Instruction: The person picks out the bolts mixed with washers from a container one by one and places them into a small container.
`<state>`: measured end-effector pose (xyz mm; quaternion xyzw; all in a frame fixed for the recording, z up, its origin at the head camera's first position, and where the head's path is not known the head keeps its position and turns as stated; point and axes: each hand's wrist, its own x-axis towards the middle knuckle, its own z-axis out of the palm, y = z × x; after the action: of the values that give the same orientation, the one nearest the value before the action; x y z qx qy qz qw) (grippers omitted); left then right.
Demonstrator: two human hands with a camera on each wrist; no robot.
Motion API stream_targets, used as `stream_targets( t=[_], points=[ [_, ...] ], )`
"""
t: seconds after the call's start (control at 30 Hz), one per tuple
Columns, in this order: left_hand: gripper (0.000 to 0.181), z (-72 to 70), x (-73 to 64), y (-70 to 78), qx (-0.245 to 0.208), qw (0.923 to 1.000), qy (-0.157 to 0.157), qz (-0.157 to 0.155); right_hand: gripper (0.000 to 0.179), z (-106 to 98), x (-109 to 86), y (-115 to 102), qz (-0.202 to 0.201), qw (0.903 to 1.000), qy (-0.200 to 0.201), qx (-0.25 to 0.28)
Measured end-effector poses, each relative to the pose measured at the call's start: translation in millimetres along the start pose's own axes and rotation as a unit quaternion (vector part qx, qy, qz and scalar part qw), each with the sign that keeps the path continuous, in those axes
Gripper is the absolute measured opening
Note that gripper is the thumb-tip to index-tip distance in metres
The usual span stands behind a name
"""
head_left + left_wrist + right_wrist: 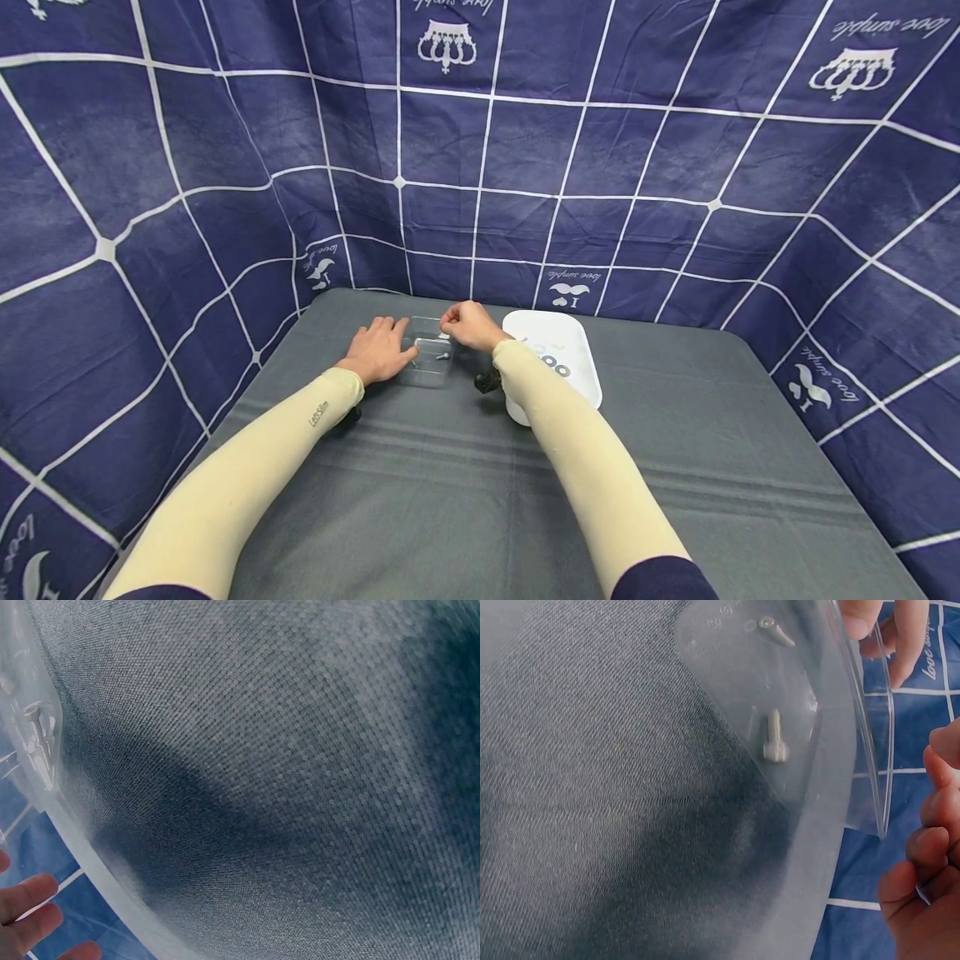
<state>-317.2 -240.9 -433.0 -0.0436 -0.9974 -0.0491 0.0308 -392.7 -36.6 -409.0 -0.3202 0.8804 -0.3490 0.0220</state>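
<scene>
Blocking part of white tray [585, 354]: right sleeve [573, 437]; left fingers [399, 327] spread against clear box [422, 377], right fingers [931, 846] curled, hold unclear.

I see a table covered in grey woven cloth [450, 508] filling the lower middle of the head view, its rounded far corners near mid-height at left and right. Faint parallel creases cross the cloth below the centre. Directly on it, just left of centre, I have a clear rectangular plastic box [424, 379]; right of that, near but apart, sits a white rounded-corner tray [587, 377], partly hidden.
</scene>
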Motion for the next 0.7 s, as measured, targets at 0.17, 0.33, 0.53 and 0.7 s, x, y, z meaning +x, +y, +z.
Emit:
stream_targets(
  t=[0.17,0.33,0.53,0.7],
  points=[
    [0.073,0.1,-0.2,0.1,-0.001,1.0,0.006,0.003,0.014,-6.2,-3.6,1.5,0.006,1.0,-0.001,0.006],
    [0.073,-0.6,-0.7,0.7,0.0,1.0,0.003,0.004,0.014,-11.2,-5.9,3.3,0.011,0.9999,0.003,0.009],
    [0.072,-2.0,-1.2,1.0,-0.001,1.0,0.003,0.005,0.015,-18.1,-9.7,3.4,0.009,0.9999,0.012,0.004],
    [0.071,-3.2,-1.6,1.4,-0.002,1.0,0.003,0.005,0.015,-22.1,-13.2,6.2,0.016,0.9997,0.015,0.007]
  ],
)
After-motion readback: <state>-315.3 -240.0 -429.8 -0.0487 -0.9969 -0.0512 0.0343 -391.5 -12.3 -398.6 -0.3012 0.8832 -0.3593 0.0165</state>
